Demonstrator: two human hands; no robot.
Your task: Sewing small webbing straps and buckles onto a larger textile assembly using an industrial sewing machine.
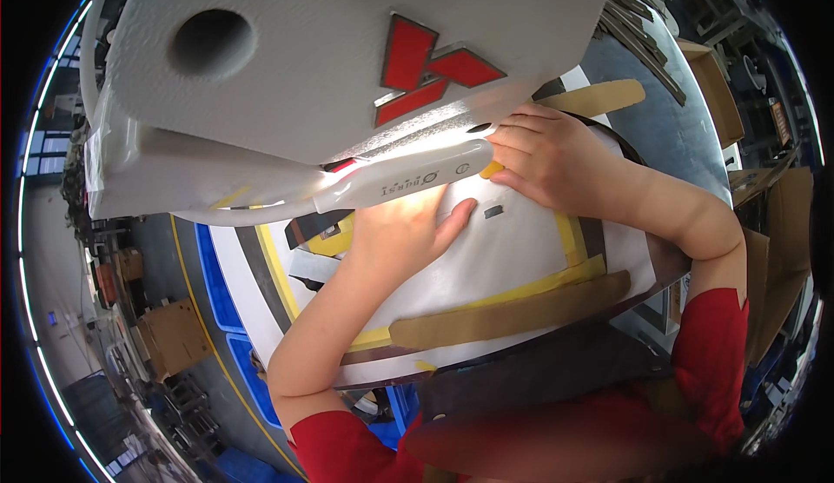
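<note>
A white sewing machine [313, 49] with a red emblem fills the upper part of the view. Below its arm, a slim white lamp [408, 175] shines on the work area. My left hand [395, 231] rests on the white tabletop [469, 266], thumb spread away; its fingers are hidden behind the lamp. Beside the needle area, my right hand [547, 157] has its fingers bent and close together. A small yellow piece [492, 169] shows between its thumb and fingers, and what it belongs to is hidden. A small dark plate [493, 212] is set in the tabletop between the hands.
Yellow tape [569, 240] and a brown strip [512, 309] run along the near edge. Another tan strip [599, 97] lies beyond my right hand. Dark metal bars [643, 36] lie at the far right, near cardboard boxes [782, 240]. Blue bins [217, 283] stand at left.
</note>
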